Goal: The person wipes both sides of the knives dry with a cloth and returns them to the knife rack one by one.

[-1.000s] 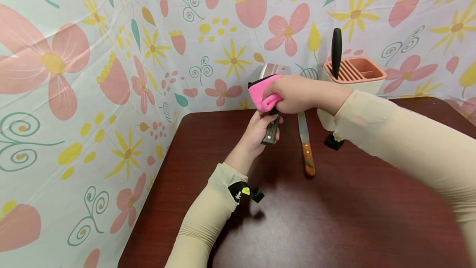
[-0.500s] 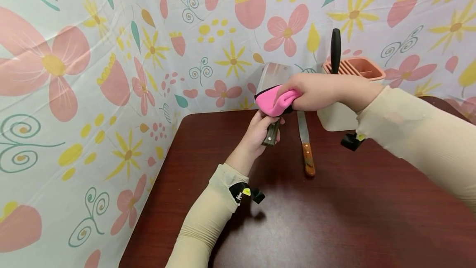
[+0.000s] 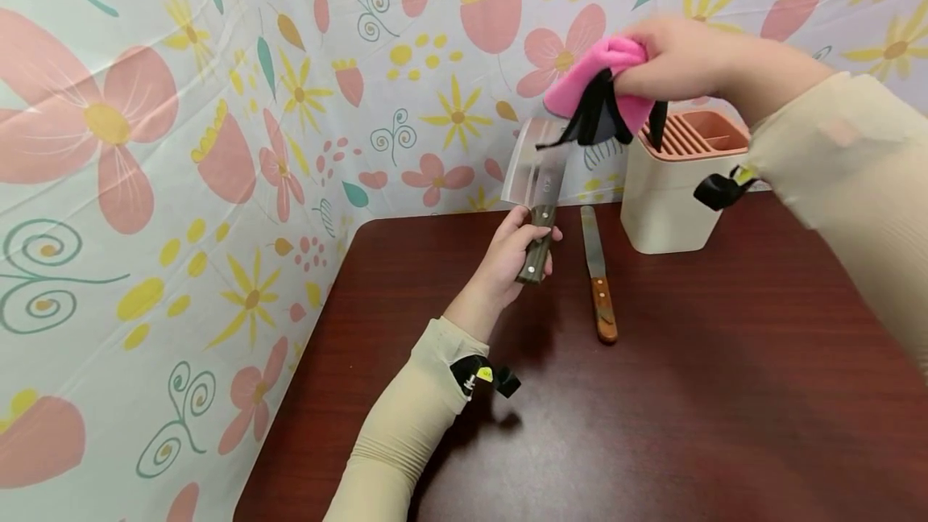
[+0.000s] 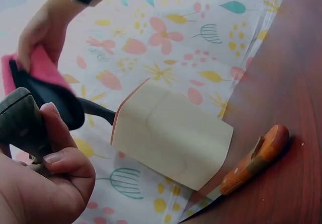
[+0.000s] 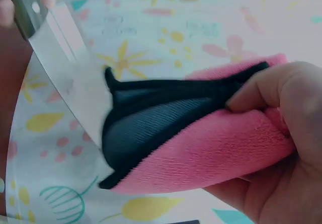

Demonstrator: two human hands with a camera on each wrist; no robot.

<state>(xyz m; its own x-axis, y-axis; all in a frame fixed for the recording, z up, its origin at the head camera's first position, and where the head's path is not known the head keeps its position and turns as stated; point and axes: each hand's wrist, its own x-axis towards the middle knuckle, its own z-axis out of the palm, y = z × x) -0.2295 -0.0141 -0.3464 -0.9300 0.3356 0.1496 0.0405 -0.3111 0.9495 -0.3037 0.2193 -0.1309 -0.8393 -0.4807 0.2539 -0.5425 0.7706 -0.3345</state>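
Observation:
My left hand point(image 3: 503, 254) grips a cleaver point(image 3: 536, 171) by its dark handle, blade pointing up and away above the far table edge. In the right wrist view the broad blade point(image 5: 70, 68) shows shiny and bare near the handle. Up and to the right, my right hand point(image 3: 685, 59) pinches a bunched pink cloth point(image 3: 605, 83) with black edging and a dark grey inner side. Its loose lower edge overlaps the upper end of the blade in the head view. The right thumb point(image 5: 256, 90) presses into the folds.
A long knife point(image 3: 600, 288) with a wooden handle lies on the dark red table point(image 3: 652, 425), right of the cleaver. Behind it stands a cream knife holder point(image 3: 667, 208) with an orange slotted top. A black handle point(image 4: 98, 109) sticks out of it. Flowered cloth point(image 3: 290, 63) hangs close behind.
My right hand has carried the pink cloth from near the cleaver's handle up and right, uncovering the blade and handle. The left hand has barely moved.

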